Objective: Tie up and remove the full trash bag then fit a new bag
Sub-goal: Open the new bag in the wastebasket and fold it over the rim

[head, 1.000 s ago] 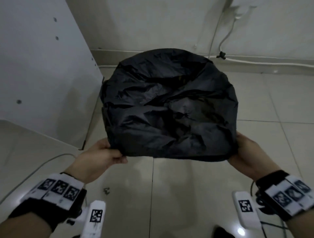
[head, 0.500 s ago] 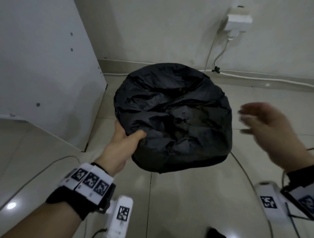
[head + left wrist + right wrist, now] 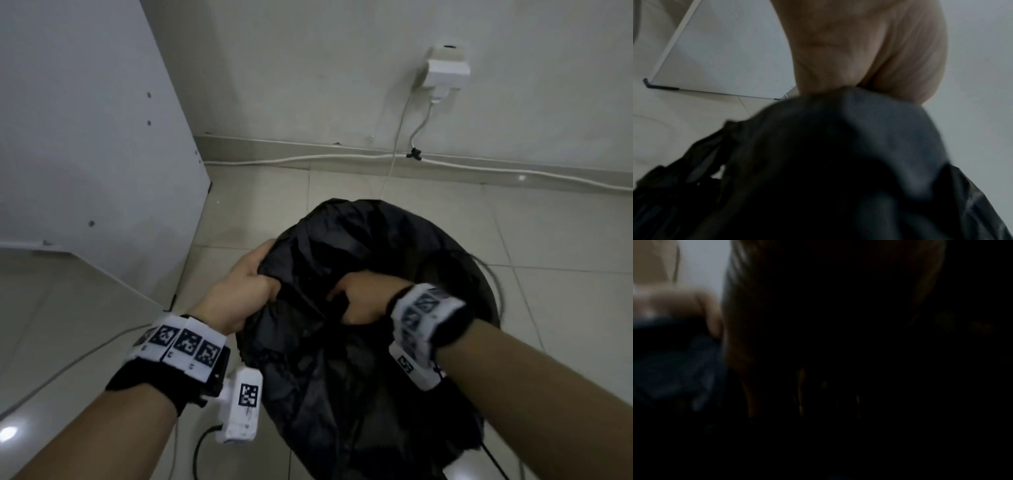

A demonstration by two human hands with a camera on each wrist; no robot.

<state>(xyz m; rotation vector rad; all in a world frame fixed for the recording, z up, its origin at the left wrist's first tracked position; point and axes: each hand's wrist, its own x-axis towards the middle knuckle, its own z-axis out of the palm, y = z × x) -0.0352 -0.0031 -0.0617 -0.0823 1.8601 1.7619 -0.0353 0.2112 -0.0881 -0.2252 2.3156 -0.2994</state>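
A crumpled black trash bag [image 3: 359,370] hangs low over the tiled floor, close in front of me. My left hand [image 3: 246,291] grips its upper left edge, the fingers curled over the plastic. My right hand [image 3: 363,301] is sunk into the folds at the bag's middle, its fingers curled into the plastic and partly hidden. The left wrist view shows the left hand [image 3: 869,48] with the bag [image 3: 828,162] bunched under it. The right wrist view is nearly black, with only bag plastic [image 3: 674,369] and the left hand [image 3: 678,305] showing at its left.
A white cabinet panel [image 3: 85,137] stands at the left. The wall behind carries a white socket block [image 3: 445,68], with cables [image 3: 342,158] running along the skirting. A thin dark wire [image 3: 495,284] curves by the bag's right side. Another cable [image 3: 68,363] lies on the floor at the left.
My right hand, which had let go and swung out to the right, is back on the bag's middle. The bag has dropped lower and nearer, and my left hand still holds its edge.
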